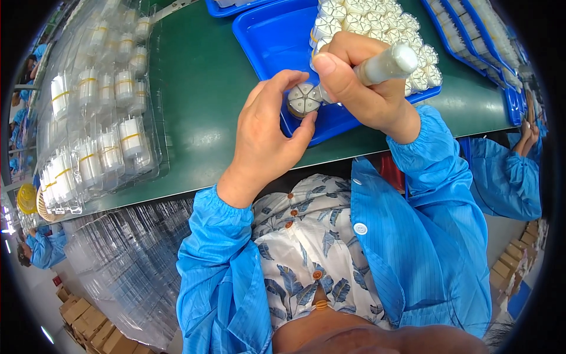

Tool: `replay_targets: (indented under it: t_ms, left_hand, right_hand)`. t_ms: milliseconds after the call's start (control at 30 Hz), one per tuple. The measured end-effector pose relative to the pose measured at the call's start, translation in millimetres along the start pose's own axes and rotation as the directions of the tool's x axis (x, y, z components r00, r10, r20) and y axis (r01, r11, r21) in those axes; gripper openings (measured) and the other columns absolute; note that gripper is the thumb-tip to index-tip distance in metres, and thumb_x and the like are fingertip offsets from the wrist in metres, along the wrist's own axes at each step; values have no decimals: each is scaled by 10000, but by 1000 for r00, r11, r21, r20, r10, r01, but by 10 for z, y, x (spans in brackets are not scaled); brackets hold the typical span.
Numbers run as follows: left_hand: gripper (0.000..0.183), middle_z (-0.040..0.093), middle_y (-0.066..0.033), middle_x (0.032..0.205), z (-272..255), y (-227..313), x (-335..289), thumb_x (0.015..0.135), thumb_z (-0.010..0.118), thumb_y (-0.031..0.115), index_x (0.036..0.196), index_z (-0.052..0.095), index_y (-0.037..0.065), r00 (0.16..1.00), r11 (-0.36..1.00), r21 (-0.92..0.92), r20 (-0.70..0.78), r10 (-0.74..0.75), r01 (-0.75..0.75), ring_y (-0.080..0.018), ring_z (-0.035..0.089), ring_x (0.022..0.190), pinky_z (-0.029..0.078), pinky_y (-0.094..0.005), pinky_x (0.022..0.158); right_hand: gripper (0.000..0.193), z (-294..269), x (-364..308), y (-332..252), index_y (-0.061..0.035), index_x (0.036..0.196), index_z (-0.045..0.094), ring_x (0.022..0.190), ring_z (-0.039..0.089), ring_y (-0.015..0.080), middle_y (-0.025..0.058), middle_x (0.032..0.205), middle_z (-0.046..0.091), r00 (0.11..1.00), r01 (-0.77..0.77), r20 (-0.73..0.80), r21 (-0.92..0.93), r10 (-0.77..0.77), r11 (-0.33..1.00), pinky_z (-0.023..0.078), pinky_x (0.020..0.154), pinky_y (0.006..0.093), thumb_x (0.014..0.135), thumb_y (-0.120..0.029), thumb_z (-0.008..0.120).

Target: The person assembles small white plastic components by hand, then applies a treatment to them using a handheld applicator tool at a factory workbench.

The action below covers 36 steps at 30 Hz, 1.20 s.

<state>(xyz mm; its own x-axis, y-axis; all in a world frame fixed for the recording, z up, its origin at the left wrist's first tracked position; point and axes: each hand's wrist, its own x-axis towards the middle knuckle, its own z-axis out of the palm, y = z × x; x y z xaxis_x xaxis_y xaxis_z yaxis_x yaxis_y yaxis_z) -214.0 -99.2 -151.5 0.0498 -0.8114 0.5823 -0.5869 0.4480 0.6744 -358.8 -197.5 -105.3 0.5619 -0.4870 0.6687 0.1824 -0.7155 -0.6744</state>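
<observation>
White round part (303,99), segmented face toward you, sits pinched between your left hand's (268,133) thumb and curled fingers, above the near edge of the blue tray (271,41). Your right hand (362,79) is fisted around a translucent cylindrical tool (386,64), thumb pressed along it, tip touching the part. More white parts (377,23) fill the tray. Clear blister trays (100,112) lie left on the green mat (206,88).

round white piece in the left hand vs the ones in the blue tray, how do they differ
The round white piece is single, pinched in the left hand, with the right hand pressing a pale tool against it. The tray pieces lie packed together in the blue tray, untouched. Both show a spoked white face.
</observation>
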Motion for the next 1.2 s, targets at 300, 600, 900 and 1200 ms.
replay_targets:
  t_ms: [300, 600, 900, 1200]
  left_hand:
    - [657, 642, -117, 1148, -31, -26, -77, 680, 807, 62, 1257, 496, 26, 992, 991, 59, 26, -122, 120, -225, 626, 999, 479, -337, 863]
    - [570, 656, -112, 1132, -12, -28, -61, 704, 712, 23, 1227, 486, 23, 994, 990, -98, 40, -100, 103, -313, 592, 1039, 428, -391, 927]
    - [574, 650, -105, 1075, -23, 56, -22, 693, 737, 43, 1218, 505, 35, 999, 996, 74, 5, -46, 45, -296, 595, 987, 431, -383, 879]
    - [611, 661, -110, 1138, -25, -21, -51, 729, 746, 54, 1274, 471, 22, 993, 995, 0, 67, -102, 103, -256, 579, 1073, 445, -346, 926]
  right_hand:
    - [338, -154, 62, -168, -55, 653, 516, 527, 450, 68, 16, 602, 516, 998, -60, -2, 55, 60, 997, 350, 487, 240, 974, -160, 519]
    - [301, -51, 24, -49, -52, 652, 504, 524, 427, 72, -1, 588, 470, 998, -36, 51, -13, 36, 999, 320, 468, 256, 932, -127, 586]
    - [297, 25, -45, -34, -44, 648, 502, 506, 418, 73, 1, 565, 441, 996, -83, -14, 33, 83, 996, 296, 438, 270, 900, -118, 640]
    - [302, -62, 25, -73, -62, 665, 501, 512, 426, 44, -28, 579, 454, 994, -87, -55, 129, 95, 988, 299, 442, 246, 931, -153, 614]
